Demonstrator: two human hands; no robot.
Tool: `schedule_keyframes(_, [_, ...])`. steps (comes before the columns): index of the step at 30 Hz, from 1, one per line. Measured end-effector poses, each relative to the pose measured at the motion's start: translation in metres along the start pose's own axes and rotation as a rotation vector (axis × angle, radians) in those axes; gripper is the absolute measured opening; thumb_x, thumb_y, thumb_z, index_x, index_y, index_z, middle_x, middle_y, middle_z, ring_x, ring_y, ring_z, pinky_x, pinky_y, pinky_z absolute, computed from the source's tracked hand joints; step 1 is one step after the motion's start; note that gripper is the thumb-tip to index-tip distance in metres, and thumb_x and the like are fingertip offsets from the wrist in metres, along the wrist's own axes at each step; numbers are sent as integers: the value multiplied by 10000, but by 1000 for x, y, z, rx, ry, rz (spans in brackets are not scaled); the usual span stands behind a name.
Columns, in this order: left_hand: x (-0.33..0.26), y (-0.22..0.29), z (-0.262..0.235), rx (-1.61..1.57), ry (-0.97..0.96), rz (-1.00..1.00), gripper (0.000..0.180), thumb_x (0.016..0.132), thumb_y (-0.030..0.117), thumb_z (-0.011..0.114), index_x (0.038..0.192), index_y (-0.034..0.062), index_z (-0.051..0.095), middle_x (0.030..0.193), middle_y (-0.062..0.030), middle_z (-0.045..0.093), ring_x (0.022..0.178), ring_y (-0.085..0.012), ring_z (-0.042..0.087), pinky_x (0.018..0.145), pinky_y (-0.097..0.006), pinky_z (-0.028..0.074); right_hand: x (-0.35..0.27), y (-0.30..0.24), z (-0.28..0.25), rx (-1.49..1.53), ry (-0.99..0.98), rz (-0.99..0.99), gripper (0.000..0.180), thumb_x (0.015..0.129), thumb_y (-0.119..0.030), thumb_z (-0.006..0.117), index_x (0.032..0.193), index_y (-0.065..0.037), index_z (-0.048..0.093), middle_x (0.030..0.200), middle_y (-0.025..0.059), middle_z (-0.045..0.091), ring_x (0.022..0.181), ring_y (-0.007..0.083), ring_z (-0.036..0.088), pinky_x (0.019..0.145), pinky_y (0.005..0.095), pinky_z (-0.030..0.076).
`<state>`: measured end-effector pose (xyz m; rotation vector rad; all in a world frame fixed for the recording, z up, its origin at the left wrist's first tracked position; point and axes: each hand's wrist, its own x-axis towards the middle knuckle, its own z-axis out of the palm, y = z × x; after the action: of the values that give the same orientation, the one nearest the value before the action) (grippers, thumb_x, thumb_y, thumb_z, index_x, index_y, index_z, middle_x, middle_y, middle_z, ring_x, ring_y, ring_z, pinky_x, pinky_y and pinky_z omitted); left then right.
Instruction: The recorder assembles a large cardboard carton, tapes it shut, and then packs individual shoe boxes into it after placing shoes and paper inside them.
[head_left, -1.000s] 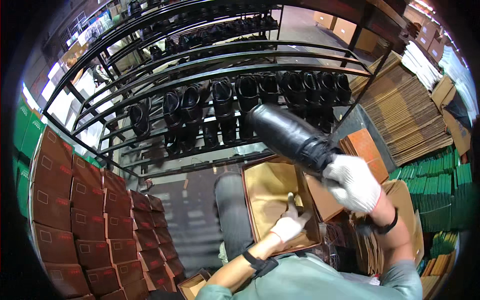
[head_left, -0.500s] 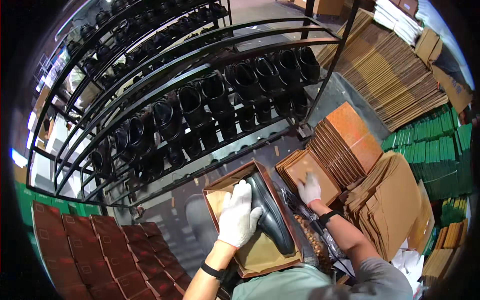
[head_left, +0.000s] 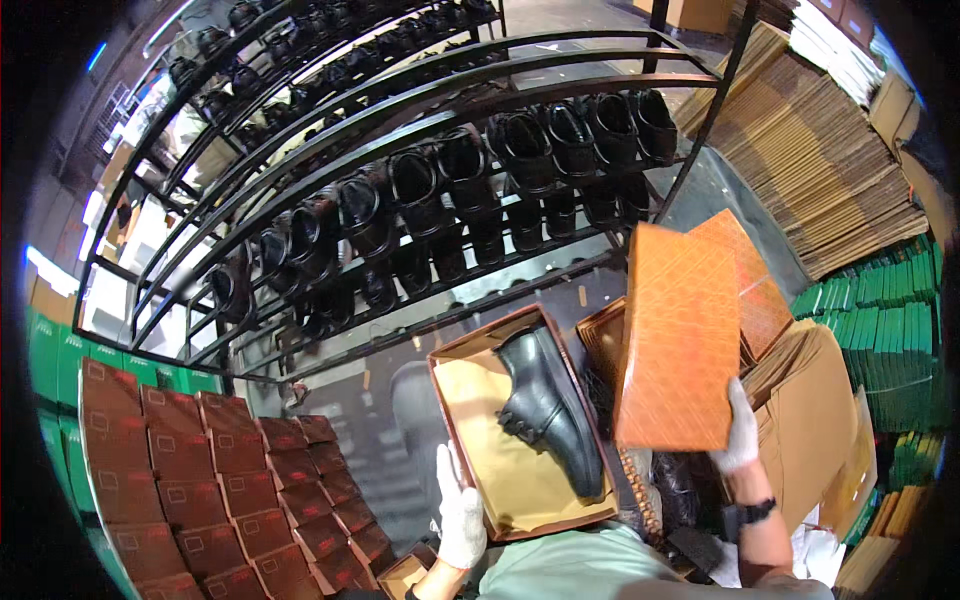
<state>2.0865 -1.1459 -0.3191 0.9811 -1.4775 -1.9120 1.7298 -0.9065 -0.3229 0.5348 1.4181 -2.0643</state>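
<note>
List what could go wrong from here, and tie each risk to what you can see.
1. The right hand grips the orange lid near one lower corner, so the lid could tilt or slip.
2. The left hand is only at the left side of the open box; a knock on the other side might shift it.
3. The black shoe lies uncovered on the paper, so a dropped lid might scuff it.

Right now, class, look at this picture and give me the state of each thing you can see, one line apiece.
Box: open, tilted in view
Paper: spread inside the box
Shoe: lying on its side on the paper
Lid: off the box, held up
Right hand: gripping the lid's edge
Left hand: fingers extended at the box's left side
Brown boxes: stacked
</note>
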Motion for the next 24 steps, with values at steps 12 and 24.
schedule_keyframes(12, [129, 50, 32, -573, -461, -28, 879, 1082, 392, 764, 1745, 77, 280, 1662, -80, 497, 1469, -238, 539, 1191, -430, 510, -24, 1, 165, -696, -878, -502, 1184, 880, -409, 881, 1759, 1, 203, 1750, 193, 362, 1632, 325, 332, 1336, 424, 283])
schedule_keyframes(24, [121, 63, 50, -187, -170, 188, 443, 1006, 157, 784, 1400, 25, 633, 1308, -98, 723, 1199, -229, 677, 1054, -395, 574, -26, 41, 116, -520, -625, -710, 939, 889, -238, 885, 1671, -8, 418, 1588, 168, 567, 1489, 279, 524, 1270, 419, 406])
